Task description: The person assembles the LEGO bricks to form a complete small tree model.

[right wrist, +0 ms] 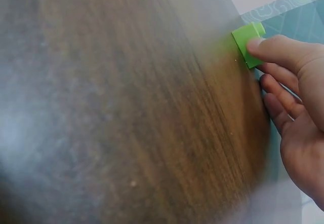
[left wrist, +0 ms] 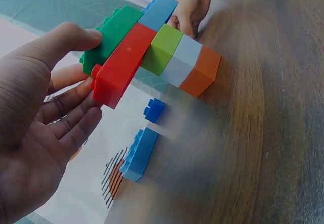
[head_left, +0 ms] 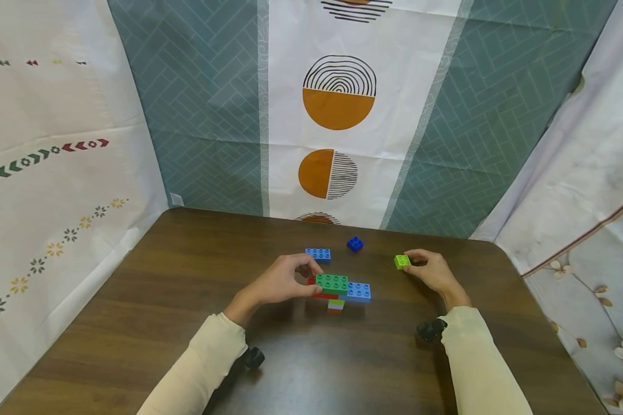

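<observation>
- The left hand (head_left: 279,281) is at the stack's left end, partly closed: its thumb presses the side of the green brick (left wrist: 112,37), and its fingers curve around behind, by the end of the red brick (left wrist: 124,64). It has hold of the stack.
- The blue brick (head_left: 318,256) lies loose on the table (head_left: 176,323), just beyond the stack, its long axis roughly in line with the stack's upper bar.
- The stack (head_left: 336,291) has its long axis running left to right: green on top, across red and a light blue brick (head_left: 360,293) that juts out rightward. Beneath, a column descends: lower lime brick (left wrist: 163,49), white brick (left wrist: 181,59), orange brick (left wrist: 201,74). I cannot tell whether the column's foot touches the table.
- The small blue brick (head_left: 355,245) sits loose on the table, beyond the stack.
- The lime brick (head_left: 401,262) is to the stack's right and a little beyond it, well apart from its jutting light blue end.
- The right hand (head_left: 433,273), the nearer one to the lime brick, pinches it between thumb and fingertips, its other fingers loosely bent.
</observation>
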